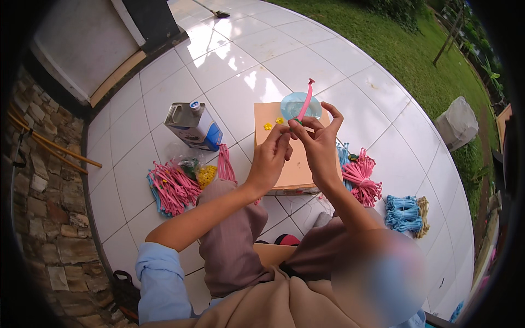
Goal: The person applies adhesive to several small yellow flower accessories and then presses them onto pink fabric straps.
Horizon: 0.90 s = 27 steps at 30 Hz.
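Left hand (pixel 269 156) and right hand (pixel 316 143) together, fingertips closed on a pink strip's (pixel 307 103) near end, above a tan board (pixel 292 170).
Left to right: stone wall (pixel 63 232) bounds tiled floor (pixel 235 90); metal can (pixel 192 128) and left pink bundle (pixel 174 188) obstruct the board's left side; blue dish (pixel 291 103) occupies its far right; right pink bundle (pixel 362 177) obstructs its right side; grass (pixel 377 52) borders the floor.

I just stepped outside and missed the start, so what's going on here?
A seated person's right hand pinches a pink strip near its green lower end; the left hand's fingertips are right there too, though their grip is unclear. Below is a tan board with a pale blue dish and small yellow pieces on it. Pink bundles lie on both sides.
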{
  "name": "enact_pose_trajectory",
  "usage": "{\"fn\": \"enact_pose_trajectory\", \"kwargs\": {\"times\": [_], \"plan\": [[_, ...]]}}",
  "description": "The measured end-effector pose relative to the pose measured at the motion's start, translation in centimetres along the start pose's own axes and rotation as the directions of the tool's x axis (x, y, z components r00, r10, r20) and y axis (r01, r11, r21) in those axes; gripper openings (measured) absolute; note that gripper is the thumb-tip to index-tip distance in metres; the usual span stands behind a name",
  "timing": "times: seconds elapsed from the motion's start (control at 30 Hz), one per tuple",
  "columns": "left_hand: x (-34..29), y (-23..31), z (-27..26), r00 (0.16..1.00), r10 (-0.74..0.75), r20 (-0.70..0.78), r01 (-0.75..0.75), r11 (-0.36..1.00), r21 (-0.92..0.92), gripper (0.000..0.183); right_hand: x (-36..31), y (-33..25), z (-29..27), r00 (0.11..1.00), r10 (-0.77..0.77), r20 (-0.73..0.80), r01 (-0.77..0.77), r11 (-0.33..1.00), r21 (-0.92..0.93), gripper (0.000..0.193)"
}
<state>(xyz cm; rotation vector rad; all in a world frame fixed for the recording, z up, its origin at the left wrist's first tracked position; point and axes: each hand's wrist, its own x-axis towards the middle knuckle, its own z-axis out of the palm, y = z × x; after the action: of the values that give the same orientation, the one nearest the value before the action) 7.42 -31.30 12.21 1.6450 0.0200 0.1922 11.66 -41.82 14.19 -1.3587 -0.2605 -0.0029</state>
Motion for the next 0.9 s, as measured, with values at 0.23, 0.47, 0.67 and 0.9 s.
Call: {"fn": "enact_pose_trajectory", "kwargs": {"times": [0.23,0.47,0.67,0.9], "plan": [[-0.1,0.0,-0.1,0.995,-0.066,0.07,0.08,0.975,-0.208,0.02,0.6,-0.3,0.4,0.993,-0.115,0.027,0.115,0.993,0.018,0.062],[0.1,0.2,-0.9,0.992,-0.077,0.103,0.102,0.958,-0.269,0.021,1.2,0.2,1.0,0.992,-0.115,0.057,0.111,0.991,0.073,0.061],[0.0,0.2,-3.1,0.996,-0.051,0.078,0.064,0.981,-0.182,0.024,1.7,-0.5,1.5,0.981,-0.126,0.147,0.128,0.992,-0.001,0.06],[-0.4,0.4,-5.1,0.991,-0.076,0.107,0.094,0.982,-0.166,0.026,1.8,-0.4,1.3,0.957,-0.165,0.24,0.179,0.983,-0.04,0.069]]}}
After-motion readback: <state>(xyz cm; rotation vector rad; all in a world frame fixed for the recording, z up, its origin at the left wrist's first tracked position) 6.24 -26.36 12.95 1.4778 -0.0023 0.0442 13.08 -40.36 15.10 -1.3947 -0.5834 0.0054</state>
